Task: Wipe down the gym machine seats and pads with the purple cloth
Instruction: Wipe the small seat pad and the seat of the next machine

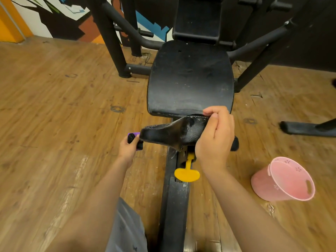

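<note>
Head view, gym machine: left hand, fingers curled tight round the bunched purple cloth, which touches the left end of the small black front pad; right hand, fingers and thumb curled over that pad's right end. Behind it lie the large seat pad and the back pad. A yellow pull handle sits below on the frame beam, and a pink bucket stands on the wooden floor to the right.

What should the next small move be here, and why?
Probably bring the purple cloth, bunched in the left hand, up onto the small black pad and wipe across it: the right hand grips the pad's far edge, steadying it, and whitish marks show on its top.
</note>
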`<state>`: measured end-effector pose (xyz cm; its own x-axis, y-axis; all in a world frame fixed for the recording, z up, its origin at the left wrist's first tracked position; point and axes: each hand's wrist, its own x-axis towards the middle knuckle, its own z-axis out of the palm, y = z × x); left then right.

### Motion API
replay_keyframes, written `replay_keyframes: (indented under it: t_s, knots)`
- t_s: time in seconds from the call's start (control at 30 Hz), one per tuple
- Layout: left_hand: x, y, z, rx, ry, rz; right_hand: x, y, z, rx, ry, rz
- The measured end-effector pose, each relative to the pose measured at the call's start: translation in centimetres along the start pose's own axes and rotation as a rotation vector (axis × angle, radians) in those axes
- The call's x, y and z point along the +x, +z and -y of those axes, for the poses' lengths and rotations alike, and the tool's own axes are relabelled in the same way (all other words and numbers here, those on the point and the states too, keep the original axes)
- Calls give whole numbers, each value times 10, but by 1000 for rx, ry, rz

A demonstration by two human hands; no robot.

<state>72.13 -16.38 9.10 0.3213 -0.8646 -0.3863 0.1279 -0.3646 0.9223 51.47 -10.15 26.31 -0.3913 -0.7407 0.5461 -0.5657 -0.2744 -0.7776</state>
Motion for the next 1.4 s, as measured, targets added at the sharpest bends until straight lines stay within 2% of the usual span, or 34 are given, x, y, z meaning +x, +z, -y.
replay_keyframes:
  t_s: [0.2, 0.33, 0.47, 0.57, 0.63, 0.7, 0.8, 0.97, 1.1, 1.27, 1.33, 1.4]
  knots:
    - [11, 3, -9, -95, -79, 83, 0, 0, -1, 13, -20, 1]
    - [-2, -9, -22, -114, -7, 106, -1, 2, -2, 18, -25, -15]
    - [-40, -13, -40, -106, 134, 38, -1, 1, -2, 19, 3, -14]
    - [-83, 4, -52, -72, 203, 71, 0, 0, -2, 24, 25, 14]
    - [-111, 24, -55, -49, 208, 122, 1, -2, -1, 37, 50, 51]
    - [-135, 43, -56, -102, 190, 96, 3, -4, 0, 60, 88, 90]
    - [-164, 56, -61, -224, 146, 53, 3, -7, 3, 163, 208, 152]
    - [-195, 58, -81, -228, 217, 23, -1, -24, 1, 420, 347, 219]
    - [-200, 58, -118, -57, 491, 85, 5, -36, -6, 535, 417, 247]
    - [-192, 76, -164, 563, 929, 276, 3, -37, -12, 612, 445, 275]
    - [-183, 85, -177, 730, 1010, 294, 3, -37, -11, 644, 466, 270]
    - [-173, 88, -189, 799, 976, 265, 3, -37, -11, 645, 478, 279]
